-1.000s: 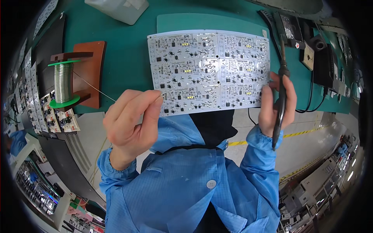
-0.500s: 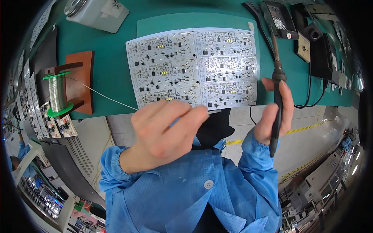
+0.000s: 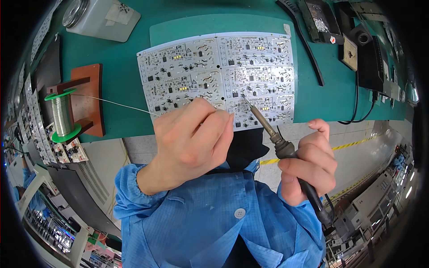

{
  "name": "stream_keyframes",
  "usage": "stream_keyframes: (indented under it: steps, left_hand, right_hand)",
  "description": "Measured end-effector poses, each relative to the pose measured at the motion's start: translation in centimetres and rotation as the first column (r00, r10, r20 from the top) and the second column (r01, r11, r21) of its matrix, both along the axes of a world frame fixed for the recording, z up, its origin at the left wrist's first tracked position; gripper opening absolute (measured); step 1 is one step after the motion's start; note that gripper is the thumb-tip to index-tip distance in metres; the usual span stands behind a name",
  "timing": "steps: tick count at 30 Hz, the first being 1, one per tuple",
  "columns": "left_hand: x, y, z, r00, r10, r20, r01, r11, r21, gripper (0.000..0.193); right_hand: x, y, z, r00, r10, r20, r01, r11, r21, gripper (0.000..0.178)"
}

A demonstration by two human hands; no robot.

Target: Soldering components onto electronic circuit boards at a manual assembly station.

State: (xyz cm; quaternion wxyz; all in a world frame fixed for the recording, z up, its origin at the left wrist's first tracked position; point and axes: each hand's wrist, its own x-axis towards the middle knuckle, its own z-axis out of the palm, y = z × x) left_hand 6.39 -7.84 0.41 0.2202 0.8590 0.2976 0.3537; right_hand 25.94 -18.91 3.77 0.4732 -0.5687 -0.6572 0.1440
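Note:
A white panel of circuit boards, joined in two columns, lies on a green mat. My right hand grips a soldering iron by its dark handle. The iron's tip reaches over the panel's right column; whether it touches cannot be told. My left hand is closed over the panel's lower left edge, pinching solder wire. That wire stretches from a spool with green flanges on a brown stand. The wire's free end is hidden by my fingers.
A dark brush lies right of the panel. Beyond it are a black tray of metal bits, a sponge and a black iron holder with a cable. A whitish container stands at the far left. More circuit boards lie left.
My right hand has swung the soldering iron from pointing away at the far right to pointing over the panel. My left hand has moved slightly left, still pinching the wire. The view shifted a little.

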Motion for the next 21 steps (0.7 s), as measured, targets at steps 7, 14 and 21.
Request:
stream_keyframes:
  steps: [7,14,21]
  left_hand:
    - [-0.13,-0.01,-0.13,1.000,0.003,0.010,-0.002,1.000,-0.020,0.017]
    - [-0.14,-0.01,-0.03,1.000,-0.013,-0.010,0.013,1.000,-0.026,0.017]
    - [-0.04,0.10,-0.29,1.000,-0.015,-0.011,0.014,1.000,-0.023,0.017]
  right_hand:
    - [-0.08,0.28,-0.09,1.000,0.021,0.007,-0.021,1.000,-0.008,0.017]
    - [-0.33,0.50,0.19,0.999,0.016,0.046,-0.015,1.000,-0.017,0.017]
    - [-0.54,0.62,0.33,0.998,0.028,0.048,-0.027,0.999,-0.031,0.017]
